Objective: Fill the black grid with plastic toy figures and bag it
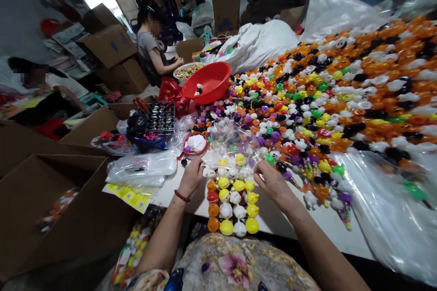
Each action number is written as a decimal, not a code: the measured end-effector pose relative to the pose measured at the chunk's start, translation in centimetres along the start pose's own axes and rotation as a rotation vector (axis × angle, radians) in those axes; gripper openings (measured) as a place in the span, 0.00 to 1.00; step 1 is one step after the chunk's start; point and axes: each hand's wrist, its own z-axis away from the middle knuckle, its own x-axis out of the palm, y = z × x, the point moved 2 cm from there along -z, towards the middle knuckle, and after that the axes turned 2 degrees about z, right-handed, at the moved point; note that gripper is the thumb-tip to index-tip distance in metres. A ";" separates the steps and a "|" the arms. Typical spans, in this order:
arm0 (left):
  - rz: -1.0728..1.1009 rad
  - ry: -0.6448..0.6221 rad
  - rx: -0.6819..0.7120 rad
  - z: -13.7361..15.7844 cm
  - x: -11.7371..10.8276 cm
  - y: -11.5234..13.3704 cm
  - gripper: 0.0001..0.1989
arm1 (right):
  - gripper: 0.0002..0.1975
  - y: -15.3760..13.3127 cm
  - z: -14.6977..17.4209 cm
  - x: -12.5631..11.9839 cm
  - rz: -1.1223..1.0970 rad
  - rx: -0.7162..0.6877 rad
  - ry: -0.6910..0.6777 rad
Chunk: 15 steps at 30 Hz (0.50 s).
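In the head view, four rows of small round plastic pieces (235, 198), coloured orange, red, yellow and white, were seen laid out close to the person's body at the near edge of the white surface (273, 220). The left hand (193, 173) was placed just beyond their upper left corner, with a bracelet (182, 196) of red beads worn at the wrist. Its fingers were bent and brought close together; whether anything was pinched in that grip could not be told. The right hand (273, 184) was held near the upper right corner, its fingers curled toward the thumb with little gap left; what was caught in its grip, if anything, could not be made out either. Crumpled clear plastic (235, 138) was spread beyond the rows, between the hands.

The right and far parts were covered by a large heap of coloured pieces (307, 113), beside which a red basin (211, 84) was tilted. To the left, clear bags (139, 166) were stacked over a yellow printed sheet (129, 196). Farther back, a co-worker (148, 45) was seen beside a tub of small coloured items (187, 71).
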 end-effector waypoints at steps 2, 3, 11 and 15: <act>0.034 0.120 0.070 1.7 0.9 -0.6 0.08 | 0.07 0.1 0.5 0.1 -0.034 -0.017 0.007; 0.047 0.179 0.105 2.5 1.3 -0.8 0.08 | 0.07 0.2 0.7 0.2 -0.056 -0.023 0.011; 0.217 0.237 -0.174 4.5 4.3 -1.1 0.04 | 0.04 1.9 2.4 2.4 -0.293 0.234 0.142; 0.569 0.310 -0.439 3.3 5.7 -0.7 0.07 | 0.18 3.6 2.9 4.9 -0.405 0.432 0.223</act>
